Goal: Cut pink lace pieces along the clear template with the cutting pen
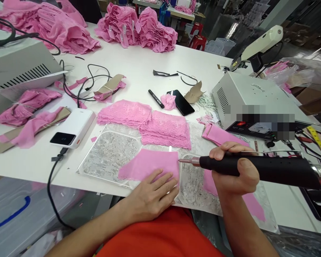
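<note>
My left hand (156, 196) lies flat with its fingers stretched on a cut piece of pink fabric (149, 160), pressing it onto a speckled, plastic-covered board (109, 153). In my right hand (238, 171) is a black welding handpiece (267, 167), held level with its thin metal tip pointing left. That tip is at the right edge of the pink piece; whether it touches cannot be made out. Beyond the piece lie stacked pink lace panels (166, 128). Partly hidden under my right forearm is more pink fabric (253, 207). A folded pink strip (222, 135) rests behind my right hand.
A white power bank (72, 128) with a cable stands left. Grey machine boxes (24, 67) (254, 96) flank the table. A black phone (180, 102), a marker (156, 99) and rubber bands (207, 103) lie behind the lace. Pink garment heaps (139, 26) fill the far edge.
</note>
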Demonstrator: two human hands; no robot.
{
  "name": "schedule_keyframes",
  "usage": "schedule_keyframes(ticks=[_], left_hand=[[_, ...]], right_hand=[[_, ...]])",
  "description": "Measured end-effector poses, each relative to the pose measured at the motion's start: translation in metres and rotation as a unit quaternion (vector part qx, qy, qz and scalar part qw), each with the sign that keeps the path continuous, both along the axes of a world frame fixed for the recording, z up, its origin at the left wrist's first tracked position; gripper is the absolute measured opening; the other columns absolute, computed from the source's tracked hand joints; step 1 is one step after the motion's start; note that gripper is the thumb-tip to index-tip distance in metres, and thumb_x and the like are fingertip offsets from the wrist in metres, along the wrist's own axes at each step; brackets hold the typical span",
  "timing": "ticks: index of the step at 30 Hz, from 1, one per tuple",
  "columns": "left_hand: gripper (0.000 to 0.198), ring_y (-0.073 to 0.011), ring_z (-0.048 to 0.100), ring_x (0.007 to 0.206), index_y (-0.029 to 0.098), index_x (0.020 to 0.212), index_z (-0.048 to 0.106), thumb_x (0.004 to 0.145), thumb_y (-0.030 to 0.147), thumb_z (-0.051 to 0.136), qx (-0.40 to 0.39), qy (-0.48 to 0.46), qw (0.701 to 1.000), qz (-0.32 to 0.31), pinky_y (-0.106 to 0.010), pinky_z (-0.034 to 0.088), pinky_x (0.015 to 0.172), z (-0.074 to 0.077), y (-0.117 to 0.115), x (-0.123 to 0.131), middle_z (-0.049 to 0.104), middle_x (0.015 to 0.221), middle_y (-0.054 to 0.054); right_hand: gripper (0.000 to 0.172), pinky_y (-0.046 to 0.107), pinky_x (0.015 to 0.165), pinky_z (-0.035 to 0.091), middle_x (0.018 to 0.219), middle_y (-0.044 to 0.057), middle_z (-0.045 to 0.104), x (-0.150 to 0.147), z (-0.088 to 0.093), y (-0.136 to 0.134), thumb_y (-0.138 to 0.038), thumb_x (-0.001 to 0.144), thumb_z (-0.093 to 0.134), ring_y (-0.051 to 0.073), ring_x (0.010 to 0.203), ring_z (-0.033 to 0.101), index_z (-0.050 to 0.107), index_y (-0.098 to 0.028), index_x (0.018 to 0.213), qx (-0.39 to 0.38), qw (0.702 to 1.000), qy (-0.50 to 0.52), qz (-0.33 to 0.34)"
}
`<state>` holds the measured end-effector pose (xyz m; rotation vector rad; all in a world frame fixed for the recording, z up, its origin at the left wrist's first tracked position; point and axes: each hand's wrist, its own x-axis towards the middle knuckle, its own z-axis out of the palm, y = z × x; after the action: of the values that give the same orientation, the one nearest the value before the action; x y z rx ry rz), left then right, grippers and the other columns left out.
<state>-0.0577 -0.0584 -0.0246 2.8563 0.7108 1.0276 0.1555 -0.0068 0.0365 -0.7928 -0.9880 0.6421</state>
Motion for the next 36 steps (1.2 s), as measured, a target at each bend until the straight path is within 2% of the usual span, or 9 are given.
schedule_keyframes(ticks=[2, 5, 8, 10, 15, 23, 30, 36], left_hand=[[0.022, -0.0254, 0.060, 0.121, 0.011, 0.114, 0.064, 0.094, 0.019, 0.059, -0.002, -0.017, 0.999, 0.028, -0.045, 0.044, 0.110, 0.006, 0.002, -0.011, 0.070, 0.120, -0.011], [0.025, -0.0258, 0.055, 0.129, 0.012, 0.117, 0.062, 0.093, 0.011, 0.057, -0.013, -0.023, 0.995, 0.101, -0.045, 0.042, 0.111, 0.013, 0.009, -0.036, 0.069, 0.123, -0.011], [0.029, -0.0262, 0.050, 0.134, 0.015, 0.120, 0.061, 0.093, 0.007, 0.052, -0.022, -0.004, 0.986, 0.165, -0.047, 0.040, 0.112, 0.012, 0.018, -0.064, 0.065, 0.129, -0.011], [0.030, -0.0268, 0.047, 0.137, 0.017, 0.122, 0.060, 0.095, 0.009, 0.051, -0.035, 0.012, 0.982, 0.185, -0.048, 0.038, 0.113, 0.008, 0.021, -0.077, 0.063, 0.133, -0.011], [0.030, -0.0259, 0.043, 0.140, 0.018, 0.124, 0.061, 0.097, 0.013, 0.048, -0.063, 0.024, 0.981, 0.184, -0.046, 0.032, 0.117, -0.002, 0.019, -0.087, 0.060, 0.137, -0.009], [0.028, -0.0234, 0.043, 0.139, 0.019, 0.121, 0.064, 0.099, 0.017, 0.048, -0.084, 0.030, 0.982, 0.165, -0.041, 0.023, 0.121, 0.000, 0.018, -0.084, 0.063, 0.134, -0.003], [0.026, -0.0235, 0.044, 0.138, 0.019, 0.118, 0.065, 0.099, 0.017, 0.048, -0.076, 0.029, 0.985, 0.153, -0.043, 0.023, 0.120, -0.001, 0.018, -0.086, 0.065, 0.131, -0.004], [0.024, -0.0257, 0.040, 0.141, 0.015, 0.117, 0.063, 0.097, 0.012, 0.050, -0.068, 0.005, 0.990, 0.128, -0.047, 0.025, 0.119, 0.003, 0.014, -0.090, 0.063, 0.133, -0.008]], right_hand=[[0.013, 0.029, 0.049, 0.047, 0.077, 0.001, 0.058, -0.005, 0.002, 0.003, -0.027, 0.069, 0.056, 0.011, 0.051, 0.052, 0.063, -0.018, 0.076, 0.001, 1.000, 0.012, -0.011], [0.012, 0.030, 0.052, 0.049, 0.079, 0.001, 0.058, -0.017, 0.003, 0.009, -0.027, 0.070, 0.058, 0.011, 0.053, 0.054, 0.062, -0.018, 0.077, 0.000, 1.000, 0.023, -0.012], [0.012, 0.030, 0.055, 0.050, 0.081, 0.000, 0.058, -0.029, 0.002, 0.016, -0.029, 0.072, 0.061, 0.010, 0.055, 0.055, 0.062, -0.019, 0.077, 0.000, 1.000, 0.018, 0.000], [0.012, 0.031, 0.057, 0.050, 0.082, 0.001, 0.058, -0.035, 0.001, 0.019, -0.031, 0.073, 0.061, 0.010, 0.056, 0.056, 0.062, -0.019, 0.078, -0.001, 1.000, 0.008, 0.010], [0.012, 0.031, 0.058, 0.051, 0.082, 0.001, 0.058, -0.040, -0.002, 0.020, -0.029, 0.073, 0.061, 0.011, 0.056, 0.056, 0.061, -0.019, 0.078, 0.008, 1.000, -0.023, 0.018], [0.010, 0.032, 0.055, 0.051, 0.081, 0.001, 0.059, -0.038, -0.005, 0.022, -0.027, 0.075, 0.062, 0.012, 0.056, 0.057, 0.062, -0.018, 0.078, 0.029, 0.998, -0.041, 0.028], [0.009, 0.032, 0.057, 0.052, 0.080, 0.001, 0.058, -0.038, -0.003, 0.023, -0.026, 0.074, 0.062, 0.012, 0.057, 0.057, 0.061, -0.018, 0.077, 0.016, 0.999, -0.032, 0.028], [0.011, 0.031, 0.055, 0.050, 0.083, 0.001, 0.058, -0.054, 0.000, 0.025, -0.028, 0.075, 0.060, 0.011, 0.056, 0.056, 0.062, -0.018, 0.080, 0.019, 0.998, -0.026, 0.054]])
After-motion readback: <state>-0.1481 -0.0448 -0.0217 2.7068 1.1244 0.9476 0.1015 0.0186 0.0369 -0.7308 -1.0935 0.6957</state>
